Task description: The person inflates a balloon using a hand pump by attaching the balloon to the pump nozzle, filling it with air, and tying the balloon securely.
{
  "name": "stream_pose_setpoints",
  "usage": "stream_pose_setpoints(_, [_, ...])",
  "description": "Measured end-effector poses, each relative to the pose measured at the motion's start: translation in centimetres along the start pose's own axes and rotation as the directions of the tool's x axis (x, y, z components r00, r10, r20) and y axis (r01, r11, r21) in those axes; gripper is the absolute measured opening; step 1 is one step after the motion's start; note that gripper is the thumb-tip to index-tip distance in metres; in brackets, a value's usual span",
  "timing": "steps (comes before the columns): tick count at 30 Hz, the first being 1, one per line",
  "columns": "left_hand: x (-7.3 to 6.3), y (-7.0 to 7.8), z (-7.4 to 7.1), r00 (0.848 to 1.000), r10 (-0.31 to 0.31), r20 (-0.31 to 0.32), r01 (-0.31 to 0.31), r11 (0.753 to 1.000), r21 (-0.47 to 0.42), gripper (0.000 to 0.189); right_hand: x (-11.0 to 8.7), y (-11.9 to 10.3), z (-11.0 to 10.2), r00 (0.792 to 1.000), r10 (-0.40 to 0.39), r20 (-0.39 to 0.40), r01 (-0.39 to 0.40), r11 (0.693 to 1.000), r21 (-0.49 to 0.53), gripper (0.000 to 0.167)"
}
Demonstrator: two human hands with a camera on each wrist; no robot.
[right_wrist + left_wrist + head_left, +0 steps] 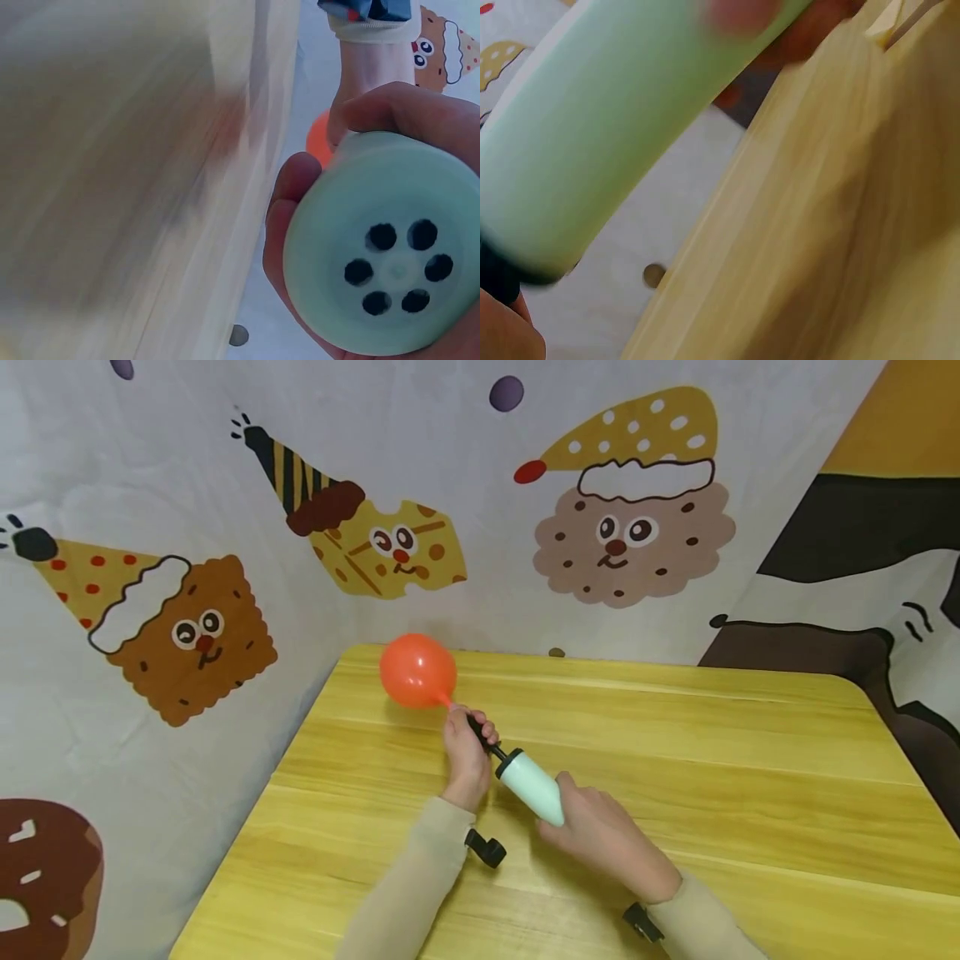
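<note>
A round orange-red balloon (417, 671), partly inflated, sits at the far tip of a hand balloon pump. My left hand (468, 745) grips the pump's black end (477, 729), right where the balloon's neck meets it. Around the back of the mint-green pump barrel (531, 785) the fingers of my right hand (603, 831) are wrapped. A short black rod shows between the black end and the barrel. In the right wrist view the barrel's round base (397, 271) faces the camera, with a ring of several dark holes.
Both hands are above a yellow wood-grain table (720, 760). Behind it and along the left hangs a white cloth (480, 460) printed with cartoon biscuits and cheese in party hats. Black straps (487, 849) sit at both wrists over beige sleeves (416, 881).
</note>
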State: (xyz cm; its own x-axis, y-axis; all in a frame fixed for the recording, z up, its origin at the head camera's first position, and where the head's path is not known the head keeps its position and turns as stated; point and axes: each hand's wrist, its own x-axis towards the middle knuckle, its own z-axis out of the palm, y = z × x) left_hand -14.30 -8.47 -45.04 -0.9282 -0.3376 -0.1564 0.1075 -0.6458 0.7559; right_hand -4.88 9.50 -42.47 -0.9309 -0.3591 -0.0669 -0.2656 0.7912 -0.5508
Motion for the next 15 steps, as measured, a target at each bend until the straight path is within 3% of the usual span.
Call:
stream_pose_setpoints(7, [-0.6,-0.6,0.3,1.000,-0.019,0.009,0.019,1.000,0.019,0.040,1.0,-0.2,0.0,0.999,0.044,0.025,-0.045,0.998,0.039,0.049])
stream_pose_setpoints(12, [0.6,0.5,-0.1,0.999,-0.003,0.036,0.003,1.000,0.000,0.039,0.1,0.1,-0.5,0.999,0.045,0.020,-0.046,0.997,0.063,0.049])
stream_pose_setpoints(15, [1.8,1.6,-0.6,1.000,0.025,0.019,-0.025,0.999,-0.022,0.038,-1.3,0.6,-1.2,0.999,0.032,0.020,-0.034,0.998,0.054,0.048])
